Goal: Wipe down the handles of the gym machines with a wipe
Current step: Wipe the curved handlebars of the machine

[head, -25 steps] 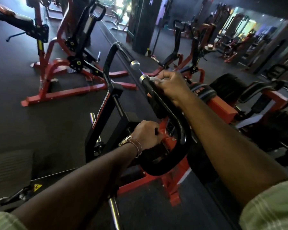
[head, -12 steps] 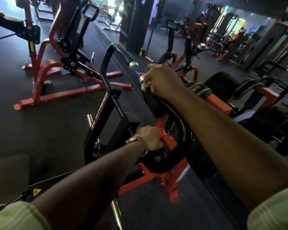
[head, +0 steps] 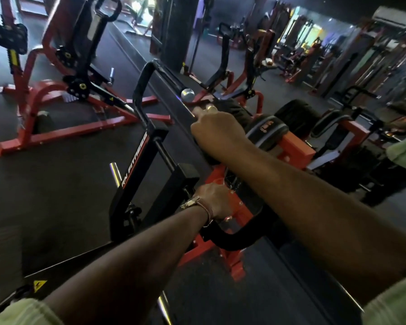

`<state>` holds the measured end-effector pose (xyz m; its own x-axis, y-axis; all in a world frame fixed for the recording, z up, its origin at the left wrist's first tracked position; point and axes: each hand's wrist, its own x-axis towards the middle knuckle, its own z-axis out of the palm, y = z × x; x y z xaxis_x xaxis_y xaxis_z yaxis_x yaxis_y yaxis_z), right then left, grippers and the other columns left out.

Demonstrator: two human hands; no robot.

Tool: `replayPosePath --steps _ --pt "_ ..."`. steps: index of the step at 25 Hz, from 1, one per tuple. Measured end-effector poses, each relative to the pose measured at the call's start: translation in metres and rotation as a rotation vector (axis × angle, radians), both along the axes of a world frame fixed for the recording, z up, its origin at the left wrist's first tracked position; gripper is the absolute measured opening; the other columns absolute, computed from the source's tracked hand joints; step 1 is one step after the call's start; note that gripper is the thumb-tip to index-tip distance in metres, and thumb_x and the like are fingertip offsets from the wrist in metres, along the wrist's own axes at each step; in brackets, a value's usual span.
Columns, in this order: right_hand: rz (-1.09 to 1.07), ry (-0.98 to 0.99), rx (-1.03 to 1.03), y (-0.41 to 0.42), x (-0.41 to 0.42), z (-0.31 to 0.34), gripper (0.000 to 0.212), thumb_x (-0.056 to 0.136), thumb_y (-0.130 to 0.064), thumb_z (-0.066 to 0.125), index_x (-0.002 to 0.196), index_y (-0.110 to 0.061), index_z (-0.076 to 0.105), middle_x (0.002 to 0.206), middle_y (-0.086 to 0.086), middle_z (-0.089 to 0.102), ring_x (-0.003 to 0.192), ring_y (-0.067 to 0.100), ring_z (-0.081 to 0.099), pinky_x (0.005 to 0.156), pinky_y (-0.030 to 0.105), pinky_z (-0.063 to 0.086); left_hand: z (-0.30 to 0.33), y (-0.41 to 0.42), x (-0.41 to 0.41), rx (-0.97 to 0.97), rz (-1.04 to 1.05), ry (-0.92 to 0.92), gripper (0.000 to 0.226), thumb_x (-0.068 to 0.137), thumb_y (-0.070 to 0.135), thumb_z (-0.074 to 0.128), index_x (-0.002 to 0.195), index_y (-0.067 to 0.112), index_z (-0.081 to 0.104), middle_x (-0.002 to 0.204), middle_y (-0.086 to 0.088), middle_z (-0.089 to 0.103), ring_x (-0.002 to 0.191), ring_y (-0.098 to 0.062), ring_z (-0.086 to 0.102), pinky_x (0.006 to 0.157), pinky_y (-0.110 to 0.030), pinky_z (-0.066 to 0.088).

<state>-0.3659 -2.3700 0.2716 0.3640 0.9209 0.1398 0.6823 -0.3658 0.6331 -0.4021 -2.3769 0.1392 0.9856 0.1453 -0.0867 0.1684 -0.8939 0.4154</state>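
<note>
Since half a second ago the right hand (head: 217,130) has slid up the curved black padded handle (head: 239,240) to its upper end, fingers curled round it; a scrap of white wipe (head: 198,110) seems to peek past the knuckles. Below them, the left hand (head: 212,201) grips the black-and-red machine frame (head: 136,165), steadying it. Best to twist round the grip, finishing over the silver end cap, hidden here.

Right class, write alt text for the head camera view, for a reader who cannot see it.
A person's right hand grips the top end of a black curved machine handle, while the left hand, a bracelet at its wrist, holds the machine lower down. Red and black gym machines stand on the dark floor around.
</note>
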Motion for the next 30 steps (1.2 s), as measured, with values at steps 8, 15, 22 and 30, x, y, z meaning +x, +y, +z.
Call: replayPosePath --steps 8,15,22,30 --pt "-0.021 0.216 0.079 -0.034 0.009 0.014 0.018 0.094 -0.019 0.058 0.103 -0.011 0.072 0.117 0.006 0.054 0.105 0.027 0.057 0.065 0.034 0.046 -0.020 0.007 0.017 -0.112 0.023 0.000 0.026 0.078 0.036 0.062 0.065 0.017 0.050 0.081 -0.002 0.064 0.071 -0.024 0.062 0.055 -0.029 0.044" --pt "-0.031 0.472 0.247 -0.030 0.037 0.022 0.012 0.088 -0.019 0.072 0.095 -0.020 0.080 0.091 -0.002 0.054 0.082 0.015 0.057 0.062 0.022 0.034 -0.024 0.016 0.012 -0.350 0.073 -0.148 0.019 0.077 0.033 0.060 0.068 0.017 0.060 0.072 0.003 0.062 0.062 -0.015 0.061 0.050 -0.027 0.051" --pt "-0.045 0.298 0.214 0.023 0.045 0.009 0.022 0.096 -0.019 0.058 0.106 -0.013 0.076 0.107 0.009 0.060 0.094 0.026 0.061 0.068 0.028 0.035 -0.020 0.018 0.006 -0.396 0.076 -0.166 0.018 0.082 0.033 0.062 0.071 0.018 0.061 0.073 0.004 0.063 0.062 -0.013 0.062 0.052 -0.029 0.054" --pt "0.118 0.235 -0.117 0.022 0.042 0.005 0.053 0.092 -0.022 0.019 0.099 -0.005 0.069 0.112 0.012 0.061 0.103 0.028 0.061 0.080 0.040 0.054 -0.022 0.018 0.008 -0.414 0.039 -0.209 0.021 0.087 0.037 0.062 0.075 0.020 0.060 0.075 0.006 0.061 0.064 -0.010 0.059 0.049 -0.025 0.049"
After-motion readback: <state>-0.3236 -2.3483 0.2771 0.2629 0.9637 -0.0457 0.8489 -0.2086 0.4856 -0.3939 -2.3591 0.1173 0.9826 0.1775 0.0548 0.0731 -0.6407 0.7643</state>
